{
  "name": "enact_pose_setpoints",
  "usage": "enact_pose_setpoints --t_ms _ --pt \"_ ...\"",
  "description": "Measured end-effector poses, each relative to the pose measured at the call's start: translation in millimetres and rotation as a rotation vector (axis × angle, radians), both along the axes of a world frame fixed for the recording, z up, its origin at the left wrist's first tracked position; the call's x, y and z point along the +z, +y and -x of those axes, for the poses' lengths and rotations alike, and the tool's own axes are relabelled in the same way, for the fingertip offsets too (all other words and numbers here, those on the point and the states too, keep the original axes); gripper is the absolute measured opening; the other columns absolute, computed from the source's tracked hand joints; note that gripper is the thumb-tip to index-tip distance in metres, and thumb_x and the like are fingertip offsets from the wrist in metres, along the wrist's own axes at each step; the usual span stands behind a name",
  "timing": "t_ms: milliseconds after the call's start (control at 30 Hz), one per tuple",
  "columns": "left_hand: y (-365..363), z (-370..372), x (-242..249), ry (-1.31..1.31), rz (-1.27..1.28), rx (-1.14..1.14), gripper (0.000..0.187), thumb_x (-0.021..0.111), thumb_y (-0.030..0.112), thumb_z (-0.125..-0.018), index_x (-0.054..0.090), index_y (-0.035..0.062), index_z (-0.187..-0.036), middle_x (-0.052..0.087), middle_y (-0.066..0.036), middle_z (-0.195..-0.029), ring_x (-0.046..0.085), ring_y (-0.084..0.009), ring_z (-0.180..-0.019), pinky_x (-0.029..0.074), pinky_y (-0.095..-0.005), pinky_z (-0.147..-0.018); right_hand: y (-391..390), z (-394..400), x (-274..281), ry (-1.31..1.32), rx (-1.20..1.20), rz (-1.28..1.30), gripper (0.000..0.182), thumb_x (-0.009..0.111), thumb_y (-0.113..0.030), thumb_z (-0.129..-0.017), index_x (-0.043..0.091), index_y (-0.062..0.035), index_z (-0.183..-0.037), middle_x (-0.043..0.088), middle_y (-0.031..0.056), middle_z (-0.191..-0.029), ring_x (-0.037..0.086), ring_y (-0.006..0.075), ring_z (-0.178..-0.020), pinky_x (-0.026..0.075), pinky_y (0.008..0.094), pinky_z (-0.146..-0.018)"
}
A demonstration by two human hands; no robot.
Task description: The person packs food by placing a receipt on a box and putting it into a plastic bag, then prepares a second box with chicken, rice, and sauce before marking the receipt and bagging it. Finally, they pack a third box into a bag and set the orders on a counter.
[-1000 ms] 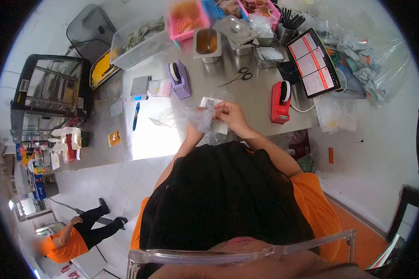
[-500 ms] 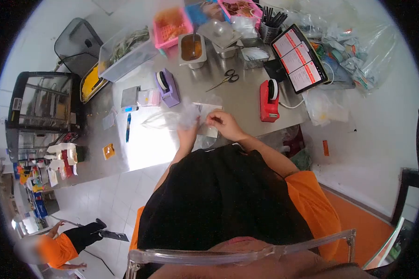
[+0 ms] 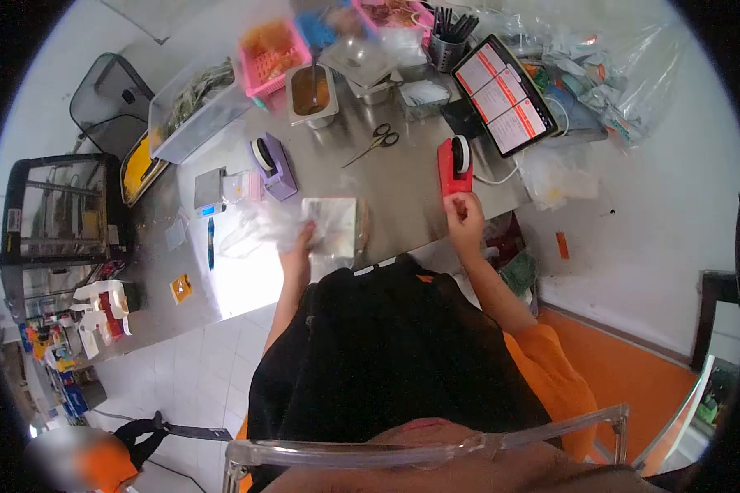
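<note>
My left hand (image 3: 299,251) is closed on a clear plastic bag (image 3: 259,230), which spreads out to its left. Beside and partly under the bag lies a pale flat rectangular packet (image 3: 337,226) at the table's front edge. My right hand (image 3: 464,215) touches the front end of the red tape dispenser (image 3: 452,168), fingertips pinched together there; whether tape is between them is too small to tell. A purple tape dispenser (image 3: 275,168) stands behind the bag. Black-handled scissors (image 3: 378,144) lie between the two dispensers.
Behind are a metal tub of sauce (image 3: 311,97), a pink basket (image 3: 267,70) and a tablet (image 3: 506,97). A small scale (image 3: 209,193) and a blue pen (image 3: 211,245) lie left. Another person (image 3: 111,464) is at lower left.
My right hand has moved from the bag to the red dispenser. My left hand stays with the bag, and more of the pale packet shows. The view has shifted slightly.
</note>
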State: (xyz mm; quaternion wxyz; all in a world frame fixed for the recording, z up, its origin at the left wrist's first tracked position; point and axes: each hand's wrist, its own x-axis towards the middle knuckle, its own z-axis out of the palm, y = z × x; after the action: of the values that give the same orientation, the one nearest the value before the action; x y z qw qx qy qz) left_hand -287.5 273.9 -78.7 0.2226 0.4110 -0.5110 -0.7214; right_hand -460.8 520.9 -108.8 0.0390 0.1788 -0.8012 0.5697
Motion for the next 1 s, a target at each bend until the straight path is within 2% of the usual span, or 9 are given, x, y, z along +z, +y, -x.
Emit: enact_pose_setpoints --t_ms 67,267,367,467,567,667,767,867,1000 --pt "-12 -27 1 0.033 0.018 0.071 0.030 0.065 0.016 -0.075 0.059 -0.0013 -0.099 0.059 -0.009 -0.097 0.055 -0.0210 -0.093 0.045 -0.0361 -0.079 -7 7 -1 0.003 0.031 -0.057 0.010 0.062 -0.011 -0.082 0.057 -0.0030 -0.084 0.054 0.0025 -0.076 0.050 0.0075 -0.071 0.040 0.0211 -0.061" --pt "-55 -104 20 -0.040 0.177 0.270 0.025 0.060 0.017 -0.078 0.064 0.0007 -0.096 0.062 -0.006 -0.092 0.055 -0.0162 -0.086 0.042 -0.0294 -0.076 -174 -14 -21 -0.193 0.701 -0.086 0.029 0.062 -0.024 -0.081 0.060 -0.0027 -0.101 0.058 0.0105 -0.098 0.057 0.0190 -0.088 0.046 0.0316 -0.076" --pt "-73 -131 39 -0.149 0.325 0.221 0.024 0.062 0.019 -0.079 0.064 0.0003 -0.095 0.062 -0.007 -0.093 0.055 -0.0167 -0.088 0.042 -0.0297 -0.079 -281 -23 -53 -0.262 0.632 0.032 0.033 0.063 -0.026 -0.081 0.060 -0.0036 -0.104 0.056 0.0098 -0.105 0.056 0.0203 -0.091 0.046 0.0332 -0.079" --pt "-112 -170 6 -0.202 0.333 0.195 0.037 0.068 0.025 -0.078 0.061 -0.0002 -0.104 0.060 -0.008 -0.103 0.055 -0.0183 -0.095 0.042 -0.0305 -0.085 -326 -29 -30 -1.045 0.506 0.142 0.030 0.061 -0.023 -0.081 0.061 -0.0021 -0.103 0.054 0.0108 -0.109 0.055 0.0216 -0.095 0.047 0.0350 -0.080" --pt "-135 -197 -14 -0.075 0.158 0.175 0.040 0.069 0.027 -0.078 0.060 -0.0004 -0.106 0.060 -0.008 -0.104 0.055 -0.0183 -0.094 0.042 -0.0304 -0.083 -320 -56 -27 -0.821 0.466 0.387 0.027 0.061 -0.014 -0.082 0.056 -0.0006 -0.104 0.055 0.0115 -0.110 0.055 0.0208 -0.096 0.047 0.0367 -0.078" --pt "-147 -207 -12 -0.086 0.278 -0.010 0.036 0.068 0.027 -0.079 0.060 0.0004 -0.102 0.061 -0.008 -0.101 0.055 -0.0180 -0.092 0.044 -0.0299 -0.080 -310 -82 -57 0.118 0.289 0.085 0.021 0.060 -0.013 -0.082 0.058 -0.0012 -0.099 0.058 0.0134 -0.104 0.059 0.0209 -0.086 0.047 0.0344 -0.075" --pt "-152 -203 2 -0.093 0.138 -0.068 0.033 0.068 0.024 -0.079 0.060 0.0005 -0.100 0.061 -0.008 -0.099 0.056 -0.0188 -0.091 0.043 -0.0307 -0.080 -312 -66 -75 0.009 0.095 -0.142 0.015 0.061 -0.011 -0.081 0.060 -0.0023 -0.092 0.061 0.0136 -0.093 0.059 0.0186 -0.077 0.046 0.0287 -0.069" --pt "-171 -199 -2 -0.137 0.086 -0.175 0.034 0.069 0.022 -0.077 0.060 0.0002 -0.101 0.062 -0.009 -0.098 0.056 -0.0199 -0.092 0.043 -0.0320 -0.081 -326 -57 -56 -0.170 -0.091 -0.015 0.030 0.060 -0.015 -0.080 0.056 -0.0022 -0.107 0.061 0.0120 -0.095 0.060 0.0224 -0.084 0.047 0.0337 -0.073" --pt "-189 -196 -5 -0.148 0.091 -0.339 0.037 0.071 0.022 -0.076 0.059 -0.0004 -0.102 0.061 -0.010 -0.097 0.056 -0.0214 -0.092 0.042 -0.0328 -0.084 -343 -57 -32 -0.534 0.103 0.235 0.051 0.063 -0.005 -0.078 0.039 -0.0094 -0.122 0.059 0.0074 -0.084 0.056 0.0152 -0.073 0.044 0.0275 -0.064"
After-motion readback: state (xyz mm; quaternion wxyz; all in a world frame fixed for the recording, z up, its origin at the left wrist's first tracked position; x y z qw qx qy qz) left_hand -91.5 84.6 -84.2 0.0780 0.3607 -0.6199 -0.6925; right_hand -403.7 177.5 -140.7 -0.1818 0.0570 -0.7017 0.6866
